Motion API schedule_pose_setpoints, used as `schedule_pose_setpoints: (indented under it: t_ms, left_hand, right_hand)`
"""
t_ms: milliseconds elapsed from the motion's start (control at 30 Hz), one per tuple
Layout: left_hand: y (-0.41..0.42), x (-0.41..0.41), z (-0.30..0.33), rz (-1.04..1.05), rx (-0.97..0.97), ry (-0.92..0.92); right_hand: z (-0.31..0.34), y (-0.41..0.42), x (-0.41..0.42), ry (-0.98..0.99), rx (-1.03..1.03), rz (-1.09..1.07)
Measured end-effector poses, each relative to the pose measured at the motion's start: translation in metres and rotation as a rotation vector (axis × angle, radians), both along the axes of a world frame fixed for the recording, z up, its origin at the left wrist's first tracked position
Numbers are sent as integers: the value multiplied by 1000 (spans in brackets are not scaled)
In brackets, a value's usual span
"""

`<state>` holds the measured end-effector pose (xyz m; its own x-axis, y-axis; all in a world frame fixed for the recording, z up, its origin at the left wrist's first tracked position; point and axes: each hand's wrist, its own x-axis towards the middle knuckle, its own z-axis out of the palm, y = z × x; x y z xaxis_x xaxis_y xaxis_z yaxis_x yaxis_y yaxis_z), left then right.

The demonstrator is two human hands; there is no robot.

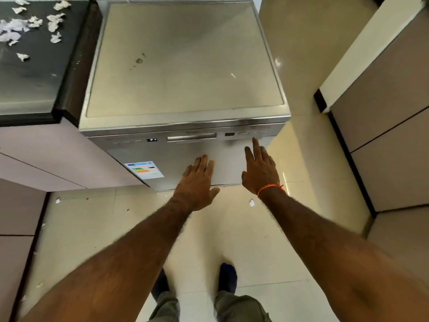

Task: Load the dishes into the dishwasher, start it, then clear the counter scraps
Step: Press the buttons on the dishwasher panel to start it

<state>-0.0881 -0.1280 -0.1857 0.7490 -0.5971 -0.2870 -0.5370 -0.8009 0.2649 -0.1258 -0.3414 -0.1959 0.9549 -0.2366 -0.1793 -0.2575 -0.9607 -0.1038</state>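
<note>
- The dishwasher (pixel 183 66), a boxy brushed-steel unit with a flat matte top, stands shut between the counter and a pale wall; its small display (pixel 152 140) reads P4.
- The dark, glossy stone counter (pixel 34 73) sits to its left, edged in a thick black rim.
- The left hand (pixel 197 184) lies flat, fingers straight and together, palm against the smooth door, holding nothing.
- The right hand (pixel 260 168) is spread and empty, its index fingertip just below the row of buttons (pixel 251 133); an orange thread band (pixel 270 188) circles the wrist.
- Crumpled white paper scraps (pixel 34 22) lie scattered on the counter's far end.
</note>
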Motion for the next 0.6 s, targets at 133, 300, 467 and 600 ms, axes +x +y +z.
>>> schedule_pose_setpoints:
  t_ms: [133,300,467,600]
  left_hand:
    - [-28,-3,0,-16,28,-12]
    - [-36,-3,1,-11,59,-28]
    - [-28,4,0,19,56,-36]
    - [-19,9,-3,35,51,-39]
  right_hand:
    - [-3,-20,3,-20,28,-17]
    - [-7,-32,10,-3,40,22]
    - [-9,-34,18,-1,63,41]
    - [-21,-40,24,97,89,74]
